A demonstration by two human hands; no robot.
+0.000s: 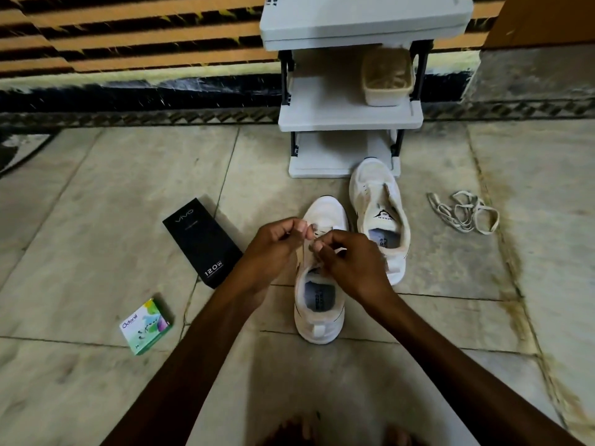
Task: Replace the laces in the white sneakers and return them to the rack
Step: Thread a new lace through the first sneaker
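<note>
Between the fingers (pixel 302 229), lace (pixel 313 226) over near sneaker (pixel 326 212)

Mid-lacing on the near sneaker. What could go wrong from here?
1. Both the left hand and right hand pinch the lace; nothing pins the near sneaker, so a hard pull may drag it.
2. The loose laces lie close by and might get mixed in.
3. The far sneaker appears unlaced; racking early would leave the job half done.
</note>
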